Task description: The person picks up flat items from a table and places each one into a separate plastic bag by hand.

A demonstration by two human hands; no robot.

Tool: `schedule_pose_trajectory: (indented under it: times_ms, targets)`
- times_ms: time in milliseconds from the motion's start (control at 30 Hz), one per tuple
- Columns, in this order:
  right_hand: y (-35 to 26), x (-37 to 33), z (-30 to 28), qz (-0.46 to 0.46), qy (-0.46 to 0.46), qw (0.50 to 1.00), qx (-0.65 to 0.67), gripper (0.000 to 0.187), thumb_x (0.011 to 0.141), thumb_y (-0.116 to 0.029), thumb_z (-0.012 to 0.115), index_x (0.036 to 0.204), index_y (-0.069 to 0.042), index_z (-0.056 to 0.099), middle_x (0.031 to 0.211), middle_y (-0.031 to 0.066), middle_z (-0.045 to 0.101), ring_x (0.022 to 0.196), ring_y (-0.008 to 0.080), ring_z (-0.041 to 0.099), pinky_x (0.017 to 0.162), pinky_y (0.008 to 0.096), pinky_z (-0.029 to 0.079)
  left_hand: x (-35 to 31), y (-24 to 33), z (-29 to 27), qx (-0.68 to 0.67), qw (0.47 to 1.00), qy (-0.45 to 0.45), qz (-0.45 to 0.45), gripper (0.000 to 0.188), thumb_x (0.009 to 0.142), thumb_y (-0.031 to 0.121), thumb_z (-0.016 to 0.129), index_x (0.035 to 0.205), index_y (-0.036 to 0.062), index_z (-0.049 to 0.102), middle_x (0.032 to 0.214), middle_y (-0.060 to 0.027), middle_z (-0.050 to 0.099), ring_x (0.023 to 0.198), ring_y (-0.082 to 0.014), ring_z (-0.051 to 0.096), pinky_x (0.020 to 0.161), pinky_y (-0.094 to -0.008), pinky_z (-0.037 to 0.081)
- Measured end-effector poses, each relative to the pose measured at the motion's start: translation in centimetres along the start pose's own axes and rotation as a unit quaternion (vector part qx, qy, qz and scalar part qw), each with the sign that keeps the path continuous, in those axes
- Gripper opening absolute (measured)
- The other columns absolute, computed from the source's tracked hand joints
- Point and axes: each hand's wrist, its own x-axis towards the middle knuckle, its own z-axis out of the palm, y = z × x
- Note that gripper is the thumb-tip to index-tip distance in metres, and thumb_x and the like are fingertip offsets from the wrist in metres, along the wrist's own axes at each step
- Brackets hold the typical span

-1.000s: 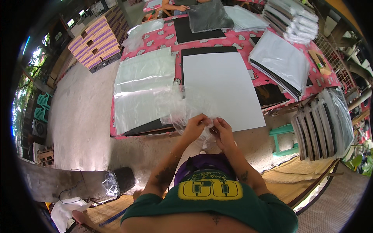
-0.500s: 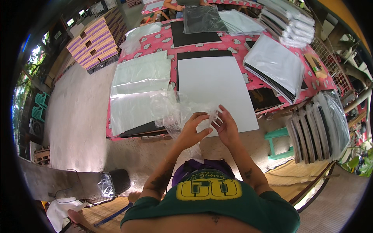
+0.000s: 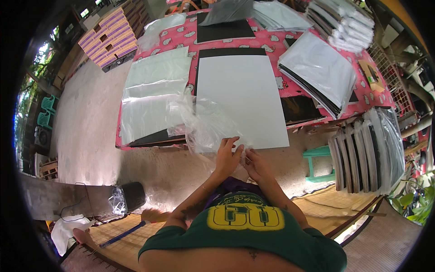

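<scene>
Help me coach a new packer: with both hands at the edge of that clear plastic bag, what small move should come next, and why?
Probably part the bag's mouth. Both the left hand and right hand pinch the near edge of the clear plastic bag, which lies crumpled and looks closed over the corner of the white sheet. The sheet lies flat on the table, uncovered beyond that corner.

The person wears a dark green short-sleeved shirt [image 3: 244, 240] with a yellow print on the chest, both forearms bare.
</scene>
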Motion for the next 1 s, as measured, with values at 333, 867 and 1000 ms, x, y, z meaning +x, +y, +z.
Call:
schedule_pose_trajectory:
  times_ms: [333,867,1000]
  targets:
    - [-3.0,-1.4,2.6,-0.172,-0.009,0.982,-0.078,0.040,0.085,0.004,0.058,0.121,-0.004,0.043,0.111,0.0099,0.053,0.101,0.0145,0.055,0.084,0.0224,0.048,0.5,-1.4,0.8,0.079,0.996,-0.025,0.013,0.020,0.089,0.017,0.056,0.100,0.0007,0.054,0.090,-0.0196,0.058,0.082,-0.0358,0.058,0.069,-0.0421,0.045]
    - [-1.3,-2.0,1.9,0.016,-0.021,0.980,-0.195,0.030,0.093,-0.025,0.054,0.119,-0.012,0.047,0.111,0.0061,0.057,0.104,0.0207,0.053,0.088,0.0411,0.044,1.7,2.5,-2.7,0.038,0.962,0.247,0.108,0.014,0.095,0.013,0.049,0.097,-0.0006,0.044,0.064,-0.0148,0.055,0.052,-0.0297,0.055,0.048,-0.0386,0.041]
    - [-1.8,0.1,-0.6,-0.145,-0.029,0.989,-0.006,0.024,0.093,-0.025,0.053,0.114,-0.013,0.049,0.112,0.0082,0.057,0.103,0.0223,0.055,0.087,0.0416,0.046,2.5,2.5,-5.5,0.098,0.925,0.335,0.148,0.010,0.092,0.007,0.051,0.097,0.0000,0.046,0.068,-0.0185,0.058,0.059,-0.0368,0.058,0.048,-0.0411,0.043]
